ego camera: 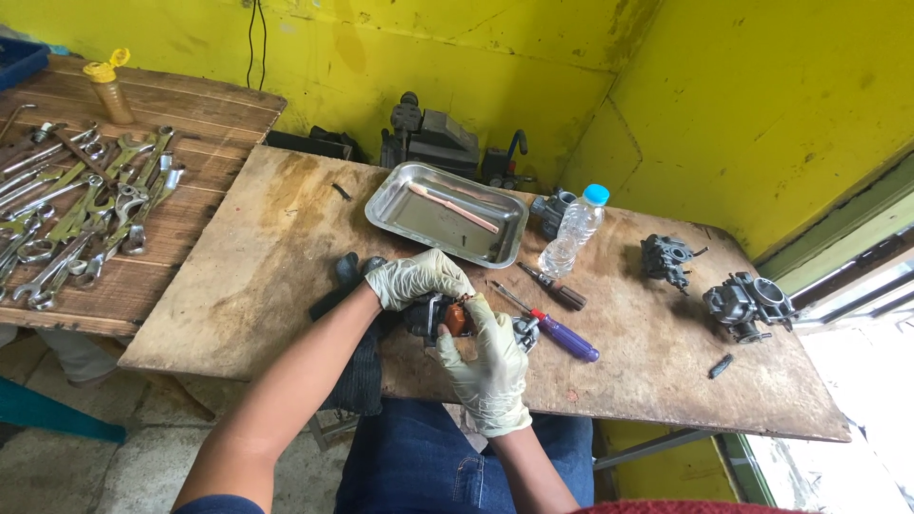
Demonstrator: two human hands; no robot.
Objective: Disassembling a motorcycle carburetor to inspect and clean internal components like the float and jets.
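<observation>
- Head view: both hands gloved in pale latex, working at the near edge of a worn wooden board.
- Left hand curled over the top of a small dark carburetor, gripping it from the left.
- Right hand comes up from the near side; thumb and fingertips pinch a small brown-orange part seated on the carburetor.
- Carburetor sits near the board's front edge, centre, over a dark cloth.
- Just right of the hands: purple-handled screwdriver, and a dark-handled screwdriver slightly farther.
- Far of the hands: steel tray holding a pinkish stick-like tool; clear plastic bottle with blue cap to its right.
- Right end of board: two more carburetors, well apart from the hands.
- Left bench: rows of wrenches, small yellow-capped bottle at the far side.
</observation>
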